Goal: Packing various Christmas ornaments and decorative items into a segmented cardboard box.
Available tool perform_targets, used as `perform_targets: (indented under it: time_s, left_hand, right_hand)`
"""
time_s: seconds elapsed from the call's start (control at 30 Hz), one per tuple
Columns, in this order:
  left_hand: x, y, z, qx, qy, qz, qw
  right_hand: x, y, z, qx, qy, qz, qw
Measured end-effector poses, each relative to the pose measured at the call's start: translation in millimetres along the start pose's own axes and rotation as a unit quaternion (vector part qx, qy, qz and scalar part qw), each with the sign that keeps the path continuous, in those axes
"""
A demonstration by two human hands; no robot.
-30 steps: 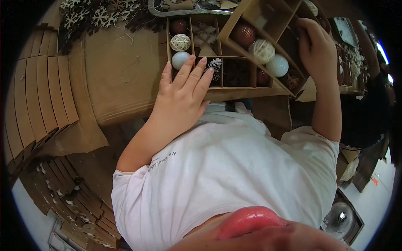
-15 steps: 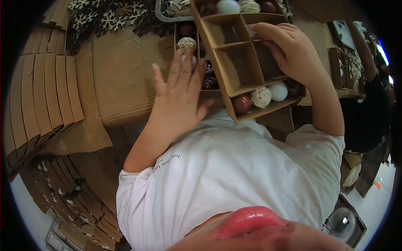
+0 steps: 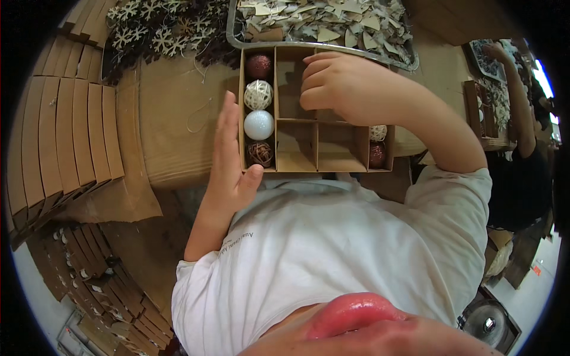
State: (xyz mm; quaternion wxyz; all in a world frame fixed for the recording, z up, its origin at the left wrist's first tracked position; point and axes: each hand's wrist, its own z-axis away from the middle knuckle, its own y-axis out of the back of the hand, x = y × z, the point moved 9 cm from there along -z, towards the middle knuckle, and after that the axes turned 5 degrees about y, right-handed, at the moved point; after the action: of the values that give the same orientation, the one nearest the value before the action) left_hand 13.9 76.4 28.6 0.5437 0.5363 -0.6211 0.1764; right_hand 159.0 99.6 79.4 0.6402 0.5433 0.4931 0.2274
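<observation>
Head view: one divided box (image 3: 297,148), tilted earlier, now lies level over the surface (image 3: 178,118). Visible contents: four left-column balls (image 3: 259,98), two right-column balls (image 3: 377,155). Left hand (image 3: 228,172): flat alongside box, released. Right hand (image 3: 335,83): curled over the box's upper middle; grasp cannot be determined.

The right hand (image 3: 341,83) and its forearm are blocking the upper right of the box (image 3: 333,171) from above. Two near middle compartments (image 3: 297,148) are lying open, a divider (image 3: 317,145) standing between them. Ornament balls (image 3: 259,125) are filling the left column. The left hand (image 3: 228,157) is guarding the left side; the metal tray (image 3: 267,45) is crowding the far edge.
</observation>
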Motion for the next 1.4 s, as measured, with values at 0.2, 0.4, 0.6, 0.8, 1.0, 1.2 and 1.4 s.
perform_targets:
  time_s: [0.2, 0.4, 0.6, 0.8, 1.0, 1.2, 1.4]
  left_hand:
    - [-8.5, -12.2, -3.6, 0.016, 0.059, 0.103, 0.993]
    - [-13.0, -24.5, -6.0, 0.040, 0.185, 0.213, 0.959]
    - [-11.9, -28.4, -4.5, 0.074, 0.230, 0.255, 0.936]
    - [-25.8, -22.7, -6.0, 0.067, 0.181, 0.238, 0.952]
    - [-16.8, -10.1, -11.5, 0.125, 0.136, 0.234, 0.954]
    - [-9.7, 40.6, -35.4, 0.214, 0.025, 0.166, 0.962]
    - [75.4, 15.5, -130.0, 0.060, -0.113, -0.119, 0.985]
  right_hand:
    - [3.8, 2.5, 2.8, 0.007, 0.005, -0.002, 1.000]
    - [15.6, -10.0, 4.6, 0.000, 0.009, -0.043, 0.999]
    - [16.2, -11.0, 6.7, 0.031, 0.007, -0.057, 0.998]
    - [39.5, 37.4, 19.8, 0.151, -0.080, -0.006, 0.985]
    - [123.8, 78.0, 88.8, 0.244, -0.407, 0.124, 0.871]
    - [165.5, 66.4, 85.2, 0.202, -0.406, 0.076, 0.888]
    - [159.9, 100.3, 89.6, 0.289, -0.347, 0.055, 0.891]
